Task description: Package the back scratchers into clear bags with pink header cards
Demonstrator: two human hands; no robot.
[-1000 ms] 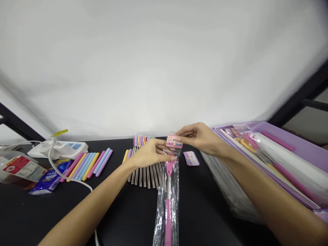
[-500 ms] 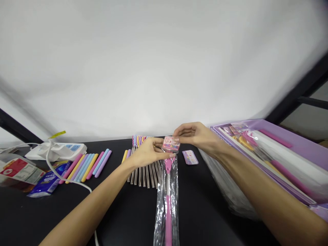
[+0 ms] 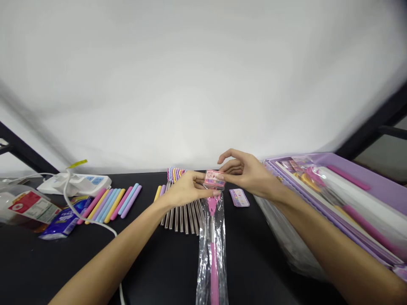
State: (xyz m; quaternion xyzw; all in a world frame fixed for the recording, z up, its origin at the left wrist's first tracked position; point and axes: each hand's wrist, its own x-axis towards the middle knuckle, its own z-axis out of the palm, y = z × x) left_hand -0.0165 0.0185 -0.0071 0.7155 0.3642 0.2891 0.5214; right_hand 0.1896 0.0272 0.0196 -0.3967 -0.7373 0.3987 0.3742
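Note:
My left hand point(image 3: 186, 189) pinches the top of a clear plastic bag point(image 3: 212, 250) that holds a long pink tool and lies on the black table point(image 3: 165, 262). A small pink printed card point(image 3: 214, 179) sits at the bag's mouth, between both hands. My right hand point(image 3: 246, 170) is just right of the card, its thumb and lower fingers at the card's edge and its forefinger lifted off. Beneath my left hand lies a row of metal rods with coloured tops point(image 3: 179, 212).
A second small purple card point(image 3: 239, 197) lies on the table right of the bag. Pastel sleeves point(image 3: 110, 204) lie at the left beside a white power strip point(image 3: 76, 184), a cable, a blue pack point(image 3: 62, 222) and a carton. A purple tray point(image 3: 349, 199) of packed items stands at right.
My right hand has loosened on the pink card and its forefinger has lifted away. The card sits lower at the bag's mouth. My left hand has kept its pinch.

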